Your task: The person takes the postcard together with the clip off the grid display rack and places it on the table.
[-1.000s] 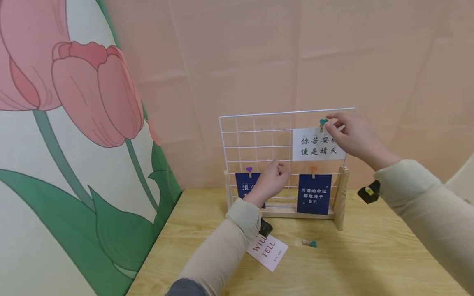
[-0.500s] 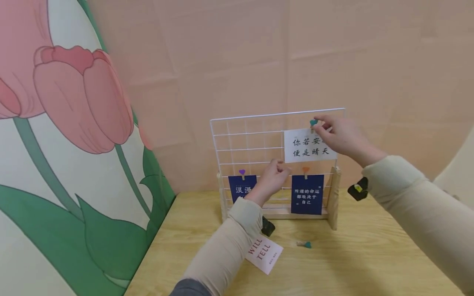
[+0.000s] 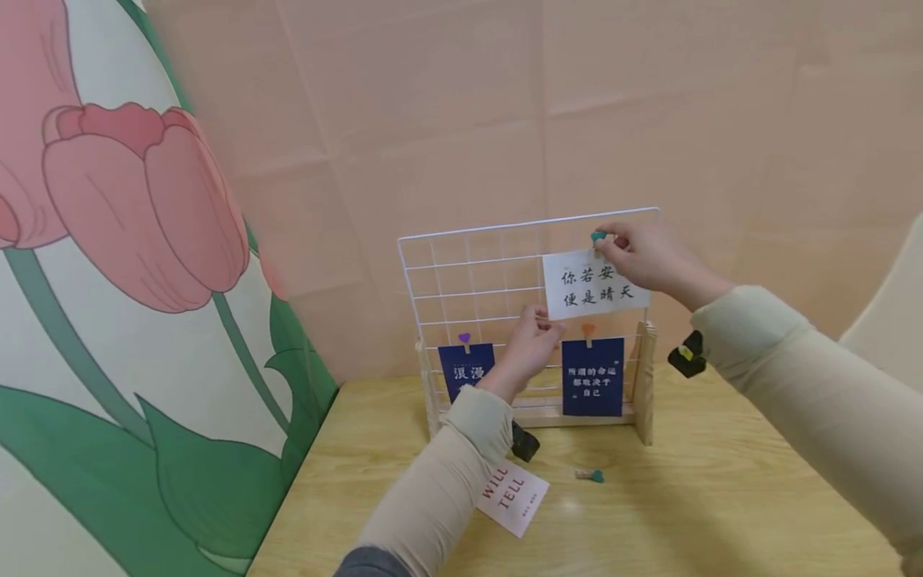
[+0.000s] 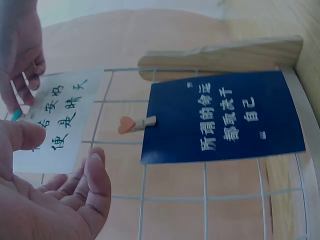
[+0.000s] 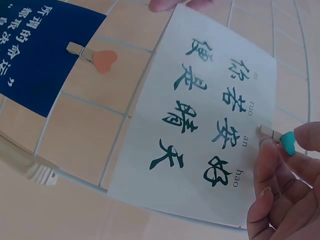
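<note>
A white card (image 3: pixel 573 290) with black Chinese characters is against the upper right of the white wire grid (image 3: pixel 461 258). At its top edge my right hand (image 3: pixel 645 252) pinches a wooden clothespin with a teal heart (image 5: pixel 287 143) between thumb and fingers. My left hand (image 3: pixel 530 351) is by the card's lower left corner, thumb and fingers apart and loosely bent. In the left wrist view its thumb overlaps the card (image 4: pixel 62 120). Below hangs a navy card (image 3: pixel 593 378) under an orange-heart clothespin (image 5: pixel 103 61).
A second navy card (image 3: pixel 465 370) hangs at left under a purple-heart clothespin (image 3: pixel 465 340), partly behind my left arm. Wooden feet (image 3: pixel 645 385) hold the grid on the wood-grain table (image 3: pixel 685 497). A pale printed card (image 3: pixel 521 498) and another teal-heart clothespin (image 3: pixel 590 475) lie in front.
The head view has shifted, so the grid sits further left in frame. My right hand stays at the teal-heart clothespin; my left hand has come closer to the white card's lower left corner.
</note>
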